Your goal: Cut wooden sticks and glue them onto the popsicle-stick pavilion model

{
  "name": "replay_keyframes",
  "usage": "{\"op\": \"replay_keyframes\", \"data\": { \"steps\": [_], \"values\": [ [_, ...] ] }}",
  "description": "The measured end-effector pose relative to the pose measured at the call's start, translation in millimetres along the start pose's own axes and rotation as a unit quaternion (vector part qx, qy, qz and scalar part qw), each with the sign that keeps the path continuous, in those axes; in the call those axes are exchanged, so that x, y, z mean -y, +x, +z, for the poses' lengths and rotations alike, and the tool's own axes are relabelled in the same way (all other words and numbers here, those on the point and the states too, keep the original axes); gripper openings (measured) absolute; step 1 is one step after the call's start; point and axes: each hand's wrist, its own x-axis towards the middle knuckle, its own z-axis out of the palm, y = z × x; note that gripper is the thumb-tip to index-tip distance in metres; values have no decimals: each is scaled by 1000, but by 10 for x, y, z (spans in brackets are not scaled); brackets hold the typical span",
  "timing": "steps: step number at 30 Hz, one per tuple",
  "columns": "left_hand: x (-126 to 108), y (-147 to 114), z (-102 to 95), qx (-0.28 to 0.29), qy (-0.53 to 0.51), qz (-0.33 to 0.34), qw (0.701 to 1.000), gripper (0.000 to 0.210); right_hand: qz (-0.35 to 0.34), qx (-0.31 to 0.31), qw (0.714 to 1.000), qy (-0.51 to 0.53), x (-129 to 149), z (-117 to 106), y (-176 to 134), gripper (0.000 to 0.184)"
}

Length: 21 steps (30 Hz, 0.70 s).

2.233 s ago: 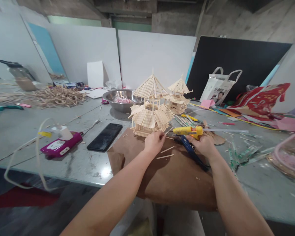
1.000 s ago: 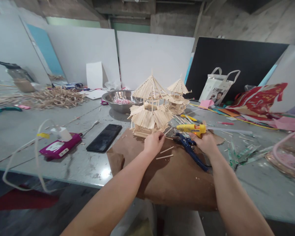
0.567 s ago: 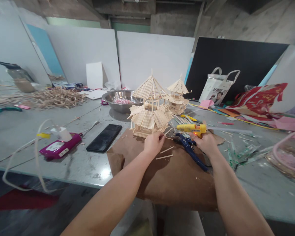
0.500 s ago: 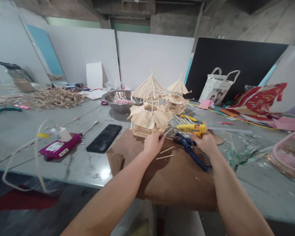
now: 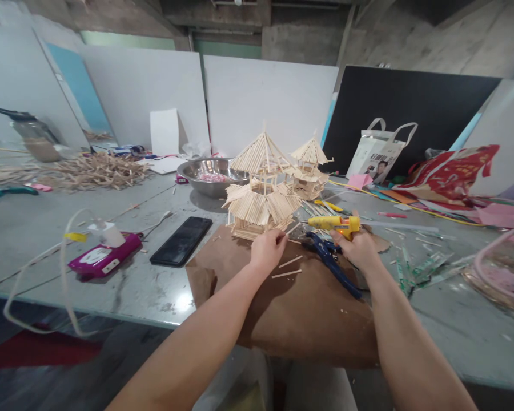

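My left hand (image 5: 269, 249) pinches a short thin wooden stick (image 5: 294, 228), which points up and to the right. In my right hand (image 5: 358, 245) is a yellow hot glue gun (image 5: 332, 224), its nozzle close to the stick's free end; whether they touch I cannot tell. Just beyond my left hand stands a pavilion model (image 5: 261, 205) built of thin sticks, with a pointed upper roof. A second, similar stick model (image 5: 309, 171) is behind it to the right. Blue-handled pliers (image 5: 334, 267) lie below the glue gun. Loose sticks (image 5: 288, 274) rest on the brown paper (image 5: 300, 325).
Left of the paper lie a black phone (image 5: 181, 241) and a purple power strip (image 5: 107, 255) with a white cable. A metal bowl (image 5: 192, 174) stands behind the models. Stick piles (image 5: 103, 170) are at the far left, green-marked wrappers (image 5: 424, 265) at right.
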Motion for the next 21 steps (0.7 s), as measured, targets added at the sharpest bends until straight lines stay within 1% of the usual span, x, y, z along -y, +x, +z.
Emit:
{"op": "replay_keyframes", "data": {
  "steps": [9, 12, 15, 17, 18, 19, 21],
  "values": [
    [2, 1, -1, -27, -33, 0, 999, 21, -12, -1, 1000, 2, -15, 7, -6, 41],
    [3, -10, -8, -41, -60, -5, 997, 21, -38, -6, 999, -4, -19, 22, -11, 43],
    [-13, -30, -28, -66, -114, -11, 991, 19, -61, -19, 998, 5, -31, 38, -11, 43],
    [-43, -35, -67, -92, -184, -34, 978, 18, -42, -21, 999, 16, -53, 51, -5, 45],
    [-66, -31, -100, -106, -231, -53, 966, 17, -26, -23, 999, 20, -69, 58, 1, 45],
    [-94, -20, -144, -119, -285, -74, 948, 17, -12, -29, 999, 26, -87, 68, 7, 46],
    [-161, 23, -264, -143, -398, -119, 898, 17, 0, -58, 997, 42, -122, 87, 19, 44]
  ]
}}
